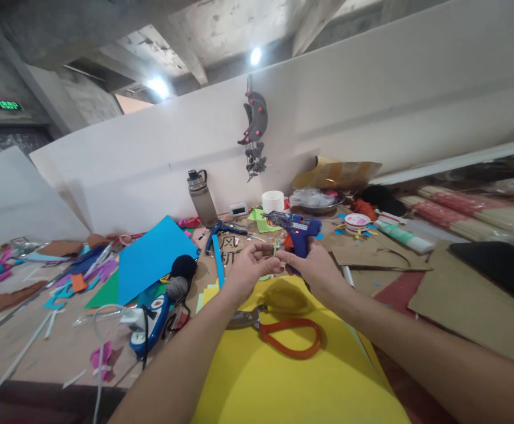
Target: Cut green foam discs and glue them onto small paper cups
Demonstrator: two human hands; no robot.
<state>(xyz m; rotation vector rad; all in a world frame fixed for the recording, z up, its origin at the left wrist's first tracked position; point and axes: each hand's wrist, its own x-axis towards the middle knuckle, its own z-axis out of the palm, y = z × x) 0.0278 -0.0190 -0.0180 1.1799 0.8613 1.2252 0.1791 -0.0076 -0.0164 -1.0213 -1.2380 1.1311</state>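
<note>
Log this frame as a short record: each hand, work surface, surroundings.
Left hand: fingers curled at a thin pale-green piece; grip unclear
Right hand: wrapped around a blue glue gun
Below the hands: yellow sheets, orange-handled scissors lying on them
To the left: blue sheet, power strip
Behind: grey bottle, white cups
White panel: dark crescent ornament hanging

One view live, from the wearer's head!
Looking forward and down along both forearms (181, 347), yellow sheets (257, 383) close below, the blue glue gun (300, 242) near mid-frame; beyond the worktop (73, 348), a white partition (151, 159) faces us, ceiling (226, 29) filling the top.
</note>
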